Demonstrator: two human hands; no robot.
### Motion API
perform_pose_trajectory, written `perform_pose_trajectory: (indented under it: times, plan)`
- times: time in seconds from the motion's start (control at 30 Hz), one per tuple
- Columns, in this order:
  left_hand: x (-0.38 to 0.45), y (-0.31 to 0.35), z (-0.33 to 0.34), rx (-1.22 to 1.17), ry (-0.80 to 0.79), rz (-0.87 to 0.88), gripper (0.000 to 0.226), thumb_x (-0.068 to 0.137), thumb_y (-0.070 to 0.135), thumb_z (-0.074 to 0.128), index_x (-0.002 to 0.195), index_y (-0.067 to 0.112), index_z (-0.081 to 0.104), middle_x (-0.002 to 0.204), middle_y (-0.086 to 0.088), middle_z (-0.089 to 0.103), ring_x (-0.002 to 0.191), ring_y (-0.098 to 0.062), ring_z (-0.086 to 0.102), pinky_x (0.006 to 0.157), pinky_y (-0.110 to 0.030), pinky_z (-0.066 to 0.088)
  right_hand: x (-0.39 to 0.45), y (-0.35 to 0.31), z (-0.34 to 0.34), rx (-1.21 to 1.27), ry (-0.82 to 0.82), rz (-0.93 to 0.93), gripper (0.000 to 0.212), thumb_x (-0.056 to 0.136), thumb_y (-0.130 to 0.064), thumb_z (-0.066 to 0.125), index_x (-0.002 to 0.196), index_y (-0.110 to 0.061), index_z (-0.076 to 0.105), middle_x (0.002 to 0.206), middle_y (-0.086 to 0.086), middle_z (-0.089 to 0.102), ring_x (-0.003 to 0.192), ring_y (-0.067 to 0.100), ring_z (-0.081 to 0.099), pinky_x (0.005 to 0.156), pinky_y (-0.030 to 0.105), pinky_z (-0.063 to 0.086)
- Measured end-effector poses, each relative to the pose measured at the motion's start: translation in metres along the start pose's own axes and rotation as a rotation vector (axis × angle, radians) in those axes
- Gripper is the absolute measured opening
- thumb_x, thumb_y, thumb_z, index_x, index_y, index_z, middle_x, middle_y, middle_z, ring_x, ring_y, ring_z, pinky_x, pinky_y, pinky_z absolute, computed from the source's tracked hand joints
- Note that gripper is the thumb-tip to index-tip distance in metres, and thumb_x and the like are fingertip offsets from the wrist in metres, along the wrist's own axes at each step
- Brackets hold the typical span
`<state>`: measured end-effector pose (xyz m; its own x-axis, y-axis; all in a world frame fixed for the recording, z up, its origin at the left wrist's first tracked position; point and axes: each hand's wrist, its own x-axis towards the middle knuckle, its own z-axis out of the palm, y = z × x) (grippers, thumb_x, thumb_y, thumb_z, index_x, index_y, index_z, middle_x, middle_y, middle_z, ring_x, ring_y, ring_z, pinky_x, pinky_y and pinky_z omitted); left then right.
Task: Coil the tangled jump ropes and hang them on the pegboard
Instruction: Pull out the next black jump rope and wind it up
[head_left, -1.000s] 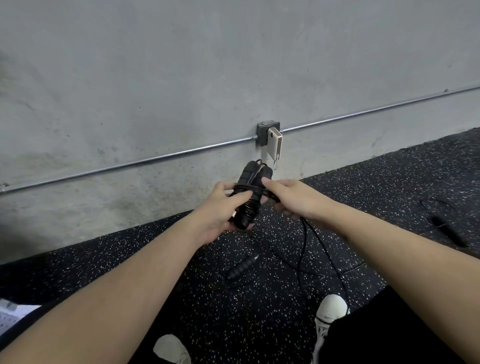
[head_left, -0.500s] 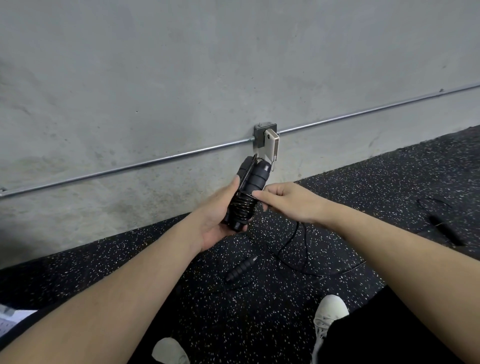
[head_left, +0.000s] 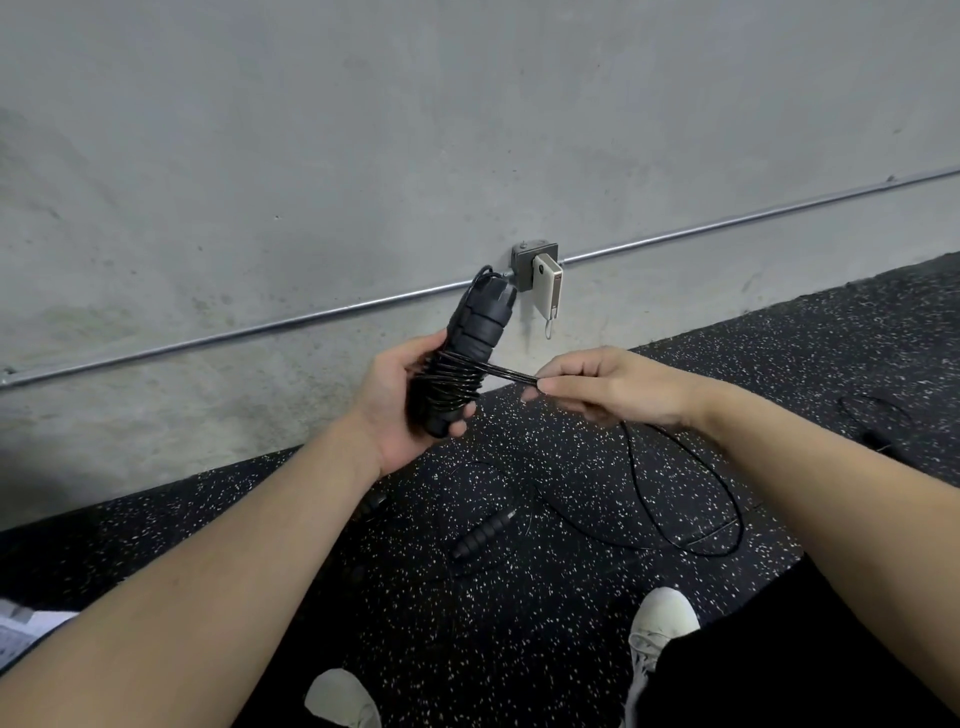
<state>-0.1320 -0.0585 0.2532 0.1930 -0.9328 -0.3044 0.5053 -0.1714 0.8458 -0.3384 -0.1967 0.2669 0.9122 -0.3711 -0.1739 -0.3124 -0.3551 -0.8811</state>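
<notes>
Right hand (head_left: 608, 387) pulled rope (head_left: 511, 373) taut (pinch grip), left hand (head_left: 400, 410) gripping handles (head_left: 470, 353)

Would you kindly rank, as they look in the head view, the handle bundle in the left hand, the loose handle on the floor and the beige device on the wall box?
1. Handle bundle.
2. Loose handle and beige device: too alike to rank.

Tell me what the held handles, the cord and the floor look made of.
Handles: probably matte black foam, ribbed into soft segments. Cord: thin and glossy, likely plastic-coated cable. Floor: looks like black rubber matting, judging by its pale flecks.
</notes>
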Motion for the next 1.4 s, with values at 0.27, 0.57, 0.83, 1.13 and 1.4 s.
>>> perform_pose_trajectory:
  times: [0.27,0.57,0.83,1.13,1.4]
  plan:
    - [-0.005,0.002,0.004,0.192,-0.163,-0.049,0.046,0.086,0.048,0.059,0.107,0.008,0.067,0.082,-0.008,0.059,0.053,-0.018,0.053,0.036,-0.025,0.041,-0.002,0.006,-0.014,-0.055,-0.054,0.122,0.030,0.088,-0.056,0.055,0.092,-0.031,0.072,0.066,-0.012,0.046,0.063,0.009,0.041,0.061,0.021,0.039]
    - [-0.012,-0.003,0.020,0.941,-0.277,-0.084,0.057,0.089,0.037,0.072,0.133,0.065,0.050,0.127,0.007,0.069,0.100,-0.017,0.072,0.081,-0.028,0.057,0.007,0.010,-0.016,-0.164,0.202,0.171,0.018,0.077,-0.026,0.083,0.082,-0.010,0.078,0.068,-0.006,0.069,0.058,0.000,0.055,0.065,0.023,0.042]
    - [-0.004,-0.014,0.023,1.436,-0.277,-0.021,0.109,0.091,0.041,0.073,0.157,0.050,-0.013,0.128,0.011,0.061,0.076,0.007,0.066,0.071,-0.009,0.049,0.016,0.002,0.007,-0.186,0.239,0.185,0.019,0.071,-0.037,0.089,0.080,-0.022,0.080,0.068,-0.010,0.073,0.060,-0.007,0.057,0.059,0.010,0.042]
    - [0.008,-0.037,0.022,1.598,0.065,0.097,0.062,0.094,0.054,0.062,0.149,0.035,0.041,0.119,0.006,0.067,0.103,-0.017,0.065,0.089,-0.034,0.054,0.024,-0.002,0.034,-0.111,0.251,0.112,0.011,0.091,-0.024,0.074,0.098,-0.018,0.080,0.063,-0.010,0.070,0.050,-0.001,0.057,0.052,0.014,0.044]
    - [0.018,-0.029,0.004,0.629,0.251,-0.068,0.040,0.095,0.036,0.070,0.122,0.019,0.045,0.111,-0.017,0.068,0.078,-0.031,0.074,0.063,-0.046,0.062,0.020,-0.006,0.038,0.007,0.235,0.149,0.013,0.104,-0.027,0.054,0.110,-0.018,0.061,0.062,-0.006,0.054,0.042,0.005,0.038,0.040,0.018,0.029]
